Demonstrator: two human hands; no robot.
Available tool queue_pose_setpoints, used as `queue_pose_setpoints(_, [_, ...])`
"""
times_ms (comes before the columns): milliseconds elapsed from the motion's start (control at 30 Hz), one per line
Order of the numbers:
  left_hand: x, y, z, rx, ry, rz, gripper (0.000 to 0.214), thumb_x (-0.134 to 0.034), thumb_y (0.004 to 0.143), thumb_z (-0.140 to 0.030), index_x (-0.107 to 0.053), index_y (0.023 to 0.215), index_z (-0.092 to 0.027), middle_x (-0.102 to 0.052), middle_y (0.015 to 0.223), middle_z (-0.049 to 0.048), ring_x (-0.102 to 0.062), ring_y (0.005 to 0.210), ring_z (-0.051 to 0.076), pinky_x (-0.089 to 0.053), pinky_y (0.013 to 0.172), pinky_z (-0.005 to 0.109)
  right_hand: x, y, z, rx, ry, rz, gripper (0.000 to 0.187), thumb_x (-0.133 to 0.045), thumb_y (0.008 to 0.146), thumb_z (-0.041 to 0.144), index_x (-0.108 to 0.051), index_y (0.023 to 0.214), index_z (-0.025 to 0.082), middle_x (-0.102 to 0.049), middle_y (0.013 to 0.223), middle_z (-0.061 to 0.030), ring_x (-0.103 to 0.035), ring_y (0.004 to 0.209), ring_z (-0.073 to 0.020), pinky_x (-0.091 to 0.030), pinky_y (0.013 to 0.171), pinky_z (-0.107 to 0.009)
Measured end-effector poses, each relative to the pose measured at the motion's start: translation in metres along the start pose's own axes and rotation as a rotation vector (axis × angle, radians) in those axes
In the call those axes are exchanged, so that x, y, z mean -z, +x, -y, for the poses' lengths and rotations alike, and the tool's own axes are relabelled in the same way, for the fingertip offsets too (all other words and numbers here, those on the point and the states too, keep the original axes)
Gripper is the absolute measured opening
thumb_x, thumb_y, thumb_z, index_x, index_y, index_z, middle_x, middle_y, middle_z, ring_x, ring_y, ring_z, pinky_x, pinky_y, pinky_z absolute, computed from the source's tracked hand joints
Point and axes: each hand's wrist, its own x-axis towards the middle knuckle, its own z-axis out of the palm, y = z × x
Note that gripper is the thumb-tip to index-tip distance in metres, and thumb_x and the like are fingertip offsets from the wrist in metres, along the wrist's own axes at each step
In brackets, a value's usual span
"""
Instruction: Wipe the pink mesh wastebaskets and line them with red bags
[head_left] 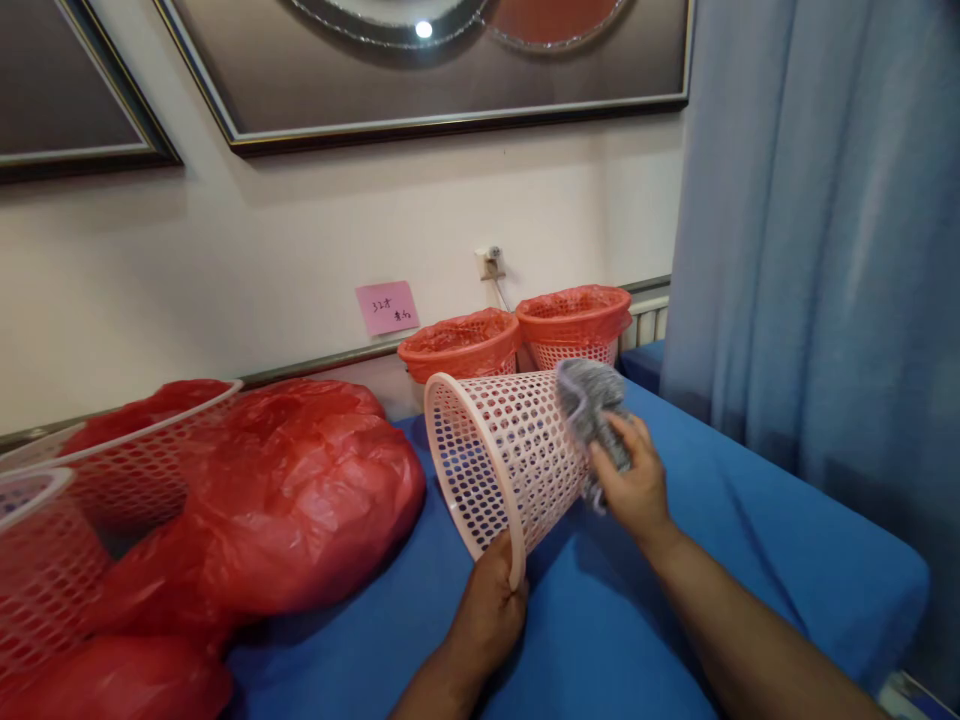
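A pale pink plastic wastebasket [529,425] with round holes lies tilted on its side in the air, its mouth facing left. My left hand [491,600] grips its rim from below, thumb and fingers closed on the edge. In my right hand [637,480] is a bunched grey cloth [589,395], which covers part of the basket's base end on the right. The palm side of that hand and some of its fingers are hidden.
Two wastebaskets with red liners [465,340] stand by the wall. Red plastic bags [300,500] and more pink baskets [45,570] fill the left of the blue-covered surface [780,530]. A blue curtain [810,250] hangs at right; a pink note [387,308] is on the wall.
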Motion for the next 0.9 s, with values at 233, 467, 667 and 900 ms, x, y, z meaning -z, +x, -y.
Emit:
queue_pose_setpoints(233, [0.003, 0.002, 0.002, 0.020, -0.033, -0.018, 0.057, -0.047, 0.085, -0.004, -0.065, 0.137, -0.021, -0.069, 0.137, 0.0083, -0.059, 0.134, 0.026, -0.041, 0.120, 0.048, -0.001, -0.038, 0.039, 0.544, 0.058, 0.259, 0.043, -0.065, 0.081, 0.014, -0.070, 0.122, 0.027, -0.055, 0.142, -0.0086, -0.062, 0.124, -0.0246, -0.057, 0.102, -0.039])
queue_pose_setpoints(467, [0.008, 0.009, 0.003, -0.005, 0.057, 0.035, 0.047, -0.050, 0.087, -0.009, -0.073, 0.127, -0.023, -0.075, 0.125, 0.0082, -0.066, 0.120, 0.026, -0.046, 0.115, 0.047, -0.003, 0.028, -0.039, -0.342, -0.114, -0.086, 0.041, -0.065, 0.078, 0.035, -0.071, 0.114, 0.016, -0.069, 0.109, -0.0119, -0.066, 0.104, -0.0295, -0.051, 0.103, -0.056])
queue_pose_setpoints(667, [0.009, -0.007, -0.002, 0.035, 0.084, -0.071, 0.072, -0.069, 0.081, -0.020, -0.050, 0.150, -0.018, -0.055, 0.151, 0.0157, -0.049, 0.142, 0.034, -0.034, 0.123, 0.052, 0.004, -0.020, 0.035, 0.430, 0.047, 0.209, 0.043, -0.061, 0.083, 0.017, -0.066, 0.126, 0.023, -0.056, 0.139, -0.0124, -0.061, 0.124, -0.0262, -0.055, 0.103, -0.042])
queue_pose_setpoints(900, [0.018, -0.018, -0.026, 0.062, -0.270, -0.291, 0.054, -0.061, 0.095, -0.045, -0.056, 0.142, -0.019, -0.066, 0.138, 0.0134, -0.062, 0.128, 0.031, -0.048, 0.112, 0.043, 0.001, -0.035, 0.051, 0.670, 0.121, 0.378, 0.040, -0.058, 0.080, 0.015, -0.069, 0.118, 0.024, -0.065, 0.121, -0.0101, -0.068, 0.102, -0.0210, -0.061, 0.082, -0.035])
